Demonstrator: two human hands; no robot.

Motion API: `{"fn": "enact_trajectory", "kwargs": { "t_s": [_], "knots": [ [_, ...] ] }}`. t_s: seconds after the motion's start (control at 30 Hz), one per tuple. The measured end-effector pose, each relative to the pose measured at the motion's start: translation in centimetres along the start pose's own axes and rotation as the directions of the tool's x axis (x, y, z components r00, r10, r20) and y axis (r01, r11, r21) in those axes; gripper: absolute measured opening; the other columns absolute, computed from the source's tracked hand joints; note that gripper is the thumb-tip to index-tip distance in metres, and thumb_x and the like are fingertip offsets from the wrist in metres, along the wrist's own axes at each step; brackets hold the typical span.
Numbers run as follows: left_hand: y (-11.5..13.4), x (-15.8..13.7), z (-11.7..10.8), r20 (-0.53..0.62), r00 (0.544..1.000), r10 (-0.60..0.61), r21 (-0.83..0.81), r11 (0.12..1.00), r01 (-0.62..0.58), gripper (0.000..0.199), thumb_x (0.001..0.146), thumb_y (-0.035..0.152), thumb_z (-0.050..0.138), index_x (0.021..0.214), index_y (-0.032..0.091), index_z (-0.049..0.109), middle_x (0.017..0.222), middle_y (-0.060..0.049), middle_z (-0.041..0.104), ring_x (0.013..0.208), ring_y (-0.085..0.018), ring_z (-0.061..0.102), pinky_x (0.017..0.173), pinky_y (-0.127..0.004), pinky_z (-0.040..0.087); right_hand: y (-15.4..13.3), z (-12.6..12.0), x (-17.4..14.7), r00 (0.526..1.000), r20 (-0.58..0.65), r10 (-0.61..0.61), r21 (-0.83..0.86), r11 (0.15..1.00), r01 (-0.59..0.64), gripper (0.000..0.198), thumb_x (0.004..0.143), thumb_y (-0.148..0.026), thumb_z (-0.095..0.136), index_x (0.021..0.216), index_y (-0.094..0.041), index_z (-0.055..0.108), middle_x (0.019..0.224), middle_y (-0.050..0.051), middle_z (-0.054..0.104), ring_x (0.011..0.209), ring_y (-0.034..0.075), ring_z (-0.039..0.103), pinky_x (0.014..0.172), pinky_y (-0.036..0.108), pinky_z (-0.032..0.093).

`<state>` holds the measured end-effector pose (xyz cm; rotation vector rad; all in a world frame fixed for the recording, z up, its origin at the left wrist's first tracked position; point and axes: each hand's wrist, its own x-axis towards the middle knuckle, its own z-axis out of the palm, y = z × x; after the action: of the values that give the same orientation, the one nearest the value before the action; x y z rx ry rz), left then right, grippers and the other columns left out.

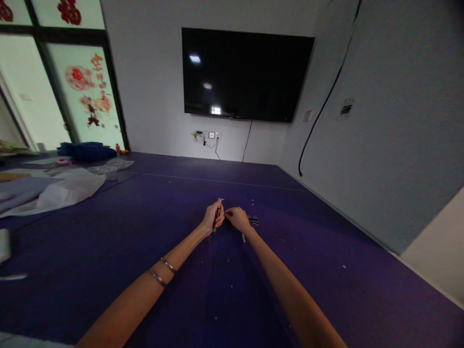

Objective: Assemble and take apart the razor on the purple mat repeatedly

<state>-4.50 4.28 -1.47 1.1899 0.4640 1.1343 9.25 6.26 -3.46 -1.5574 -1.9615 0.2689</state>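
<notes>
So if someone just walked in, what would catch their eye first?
Probably the big black TV on the far wall, dark and reflecting ceiling lights. Then the two bare arms meeting over the purple floor, the left hand gripping a slim dark pen-like tool, the right hand beside it.

Two hands (213, 217) (237, 218), one dark pen (217, 213), two bracelets (163, 271), one wall screen (246, 75), one blue bag (86, 150).

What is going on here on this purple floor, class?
A person reaches both bare arms out over the purple floor. The left hand grips a slim dark pen-like tool, held roughly upright. The right hand meets it at the fingertips, beside a small dark object on the floor, too small to identify. A black wall screen hangs ahead.
</notes>
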Motion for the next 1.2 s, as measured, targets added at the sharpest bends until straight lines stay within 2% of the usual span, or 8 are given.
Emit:
{"fn": "enact_trajectory", "kwargs": {
  "t_s": [0.23,0.37,0.57,0.77,1.03,1.2],
  "knots": [
    [-0.4,0.3,-0.3,-0.011,1.000,-0.026,-0.011,1.000,0.026,0.043,0.081,0.055,0.040,0.058,0.018,0.042,0.031,0.009,0.029,0.021,-0.005,0.023,0.027,-0.016,0.018,1.2,-2.9,-0.5,0.999,0.000,0.037,-0.160,0.986,-0.036,0.029,0.081,-0.032,0.051,0.105,-0.023,0.065,0.098,0.004,0.068,0.092,0.018,0.061,0.077,0.025,0.043],
    [-0.6,0.4,-0.4,-0.042,0.996,-0.073,-0.004,0.997,0.073,0.039,0.083,0.049,0.034,0.063,0.018,0.045,0.032,0.009,0.030,0.023,-0.006,0.026,0.028,-0.016,0.020,1.6,-4.5,-1.9,0.996,0.018,0.086,-0.242,0.967,-0.079,0.034,0.081,-0.036,0.049,0.112,-0.024,0.060,0.096,0.006,0.068,0.090,0.021,0.062,0.074,0.029,0.044],
    [-0.9,0.5,-0.4,-0.085,0.993,-0.085,0.048,0.995,0.089,0.028,0.079,0.037,0.033,0.068,0.017,0.048,0.038,0.008,0.035,0.027,-0.006,0.032,0.031,-0.017,0.026,0.8,-4.4,-4.2,0.979,0.088,0.184,-0.399,0.907,-0.135,0.046,0.083,-0.044,0.044,0.123,-0.021,0.047,0.099,0.013,0.066,0.090,0.027,0.063,0.073,0.035,0.045],
    [-1.5,0.7,-0.5,-0.101,0.992,-0.073,0.142,0.986,0.087,0.024,0.077,0.037,0.038,0.076,0.016,0.050,0.044,0.006,0.046,0.030,-0.009,0.043,0.033,-0.018,0.032,0.7,-3.5,-5.0,0.984,0.079,0.160,-0.415,0.903,-0.113,0.042,0.082,-0.028,0.043,0.123,-0.020,0.046,0.099,0.014,0.065,0.089,0.027,0.063,0.072,0.035,0.045],
    [-1.1,0.0,0.5,-0.036,0.996,-0.085,0.274,0.957,0.091,0.028,0.076,0.040,0.054,0.085,0.015,0.053,0.057,-0.001,0.061,0.043,-0.013,0.058,0.040,-0.021,0.042,1.1,-3.4,-5.2,0.986,0.106,0.130,-0.374,0.924,-0.081,0.044,0.082,-0.022,0.042,0.126,-0.020,0.045,0.100,0.015,0.065,0.091,0.026,0.063,0.072,0.033,0.044],
    [-0.7,-0.1,1.1,-0.053,0.997,-0.048,0.345,0.936,0.063,0.030,0.073,0.039,0.062,0.086,0.013,0.053,0.073,-0.008,0.067,0.056,-0.016,0.064,0.047,-0.024,0.048,2.4,-4.5,-4.7,0.993,-0.001,0.117,-0.258,0.959,-0.114,0.042,0.082,-0.020,0.044,0.124,-0.020,0.047,0.090,0.011,0.067,0.084,0.023,0.064,0.070,0.029,0.045]
  ]
}}
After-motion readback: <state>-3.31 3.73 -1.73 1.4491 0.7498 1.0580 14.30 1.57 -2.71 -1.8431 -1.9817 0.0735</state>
